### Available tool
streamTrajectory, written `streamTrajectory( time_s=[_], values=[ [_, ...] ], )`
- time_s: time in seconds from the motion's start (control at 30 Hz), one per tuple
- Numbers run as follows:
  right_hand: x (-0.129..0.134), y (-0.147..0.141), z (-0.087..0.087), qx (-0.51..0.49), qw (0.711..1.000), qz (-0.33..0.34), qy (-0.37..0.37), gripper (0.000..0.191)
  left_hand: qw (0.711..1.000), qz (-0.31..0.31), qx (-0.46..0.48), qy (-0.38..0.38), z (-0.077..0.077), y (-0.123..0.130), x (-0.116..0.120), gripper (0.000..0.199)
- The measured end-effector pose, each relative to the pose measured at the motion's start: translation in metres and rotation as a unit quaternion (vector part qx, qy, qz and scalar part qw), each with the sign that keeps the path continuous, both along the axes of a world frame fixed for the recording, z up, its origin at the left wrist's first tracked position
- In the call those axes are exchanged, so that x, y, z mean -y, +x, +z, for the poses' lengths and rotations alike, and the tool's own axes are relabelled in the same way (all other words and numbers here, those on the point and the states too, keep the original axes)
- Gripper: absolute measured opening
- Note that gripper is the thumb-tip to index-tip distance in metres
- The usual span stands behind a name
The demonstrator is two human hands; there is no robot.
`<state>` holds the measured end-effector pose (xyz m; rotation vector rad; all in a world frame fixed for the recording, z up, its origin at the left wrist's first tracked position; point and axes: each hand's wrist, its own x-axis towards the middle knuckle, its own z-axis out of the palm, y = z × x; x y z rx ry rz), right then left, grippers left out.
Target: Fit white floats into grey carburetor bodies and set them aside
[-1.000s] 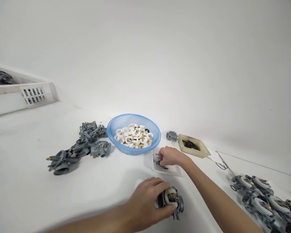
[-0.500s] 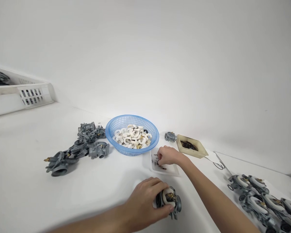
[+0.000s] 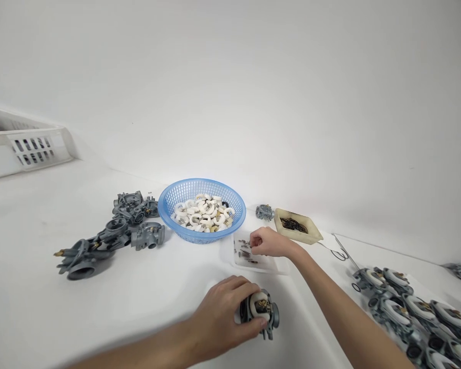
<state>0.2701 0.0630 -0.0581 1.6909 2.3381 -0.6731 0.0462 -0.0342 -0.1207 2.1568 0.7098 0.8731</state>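
Note:
My left hand (image 3: 228, 312) is wrapped round a grey carburetor body (image 3: 269, 320) on the table, with a white float (image 3: 258, 302) and brass parts showing in its open bowl side. My right hand (image 3: 269, 242) is over a shallow white tray (image 3: 269, 265) of small metal pins (image 3: 246, 253). Its fingers are pinched together, and whatever they hold is too hidden to make out. Just beyond the tray stands a blue mesh basket (image 3: 163, 218) heaped with white floats (image 3: 203, 212).
Loose carburetor bodies (image 3: 148, 236) lie at left, one more (image 3: 264, 211) by the wall. A cream tray (image 3: 315, 236) holds black rings. Carburetors with floats (image 3: 397, 312) stand in rows at right, near a thin metal rod (image 3: 346, 250). A white crate (image 3: 38, 151) is far left.
The view has shifted slightly, so everything sits a little further left. My right hand has lifted slightly from the pins. My left hand keeps its hold on the carburetor.

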Motion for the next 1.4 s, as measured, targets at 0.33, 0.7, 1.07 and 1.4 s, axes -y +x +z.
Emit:
streamTrajectory(
  time_s=[0.33, 0.7, 1.07, 1.4],
  values=[
    [-0.007, -0.003, -0.004, -0.098, 0.994, -0.039, -0.001, 0.023, 1.0, 0.0, -0.007, -0.002, 0.001, -0.002, 0.002, 0.037],
    [0.093, 0.024, -0.01, -0.404, 0.897, -0.174, 0.037, 0.025, 1.0, 0.001, -0.008, -0.004, 0.006, -0.002, 0.002, 0.034],
    [0.134, 0.001, -0.039, -0.573, 0.782, -0.247, -0.001, 0.033, 0.999, 0.013, 0.013, 0.033, -0.002, 0.001, -0.002, 0.032],
    [0.137, 0.0, -0.034, -0.603, 0.754, -0.26, -0.024, 0.029, 0.999, 0.007, 0.007, 0.039, 0.004, 0.0, -0.001, 0.036]
  ],
)
